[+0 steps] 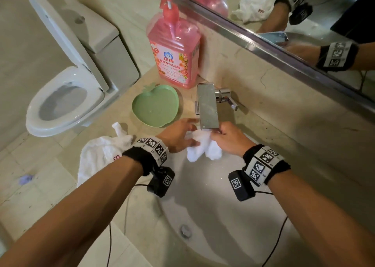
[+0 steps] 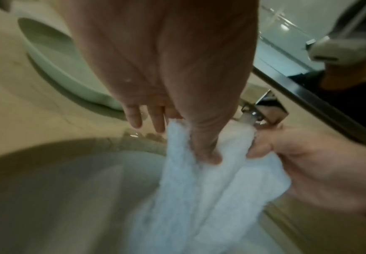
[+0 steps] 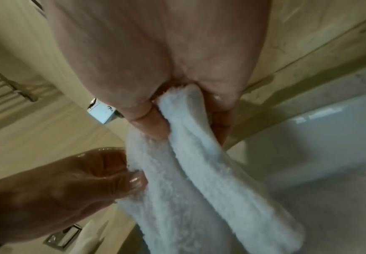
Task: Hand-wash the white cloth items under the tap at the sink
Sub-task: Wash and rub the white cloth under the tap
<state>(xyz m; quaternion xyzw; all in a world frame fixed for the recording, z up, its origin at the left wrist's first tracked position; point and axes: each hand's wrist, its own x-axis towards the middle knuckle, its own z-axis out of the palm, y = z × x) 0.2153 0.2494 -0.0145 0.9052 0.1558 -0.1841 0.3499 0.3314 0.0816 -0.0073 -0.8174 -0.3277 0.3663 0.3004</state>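
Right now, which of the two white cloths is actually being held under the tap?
The small white cloth gripped by the left hand and right hand below the tap. The other white cloth lies untouched on the counter.

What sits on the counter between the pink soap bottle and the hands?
A green apple-shaped dish, empty, lies between the pink soap bottle and the hands, left and right. The head view shows it.

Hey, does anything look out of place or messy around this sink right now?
One thing: a second white cloth hangs over the counter edge, left of the sink. A purple scrap lies on the floor. Nothing else stands out: both hands hold the cloth under the tap.
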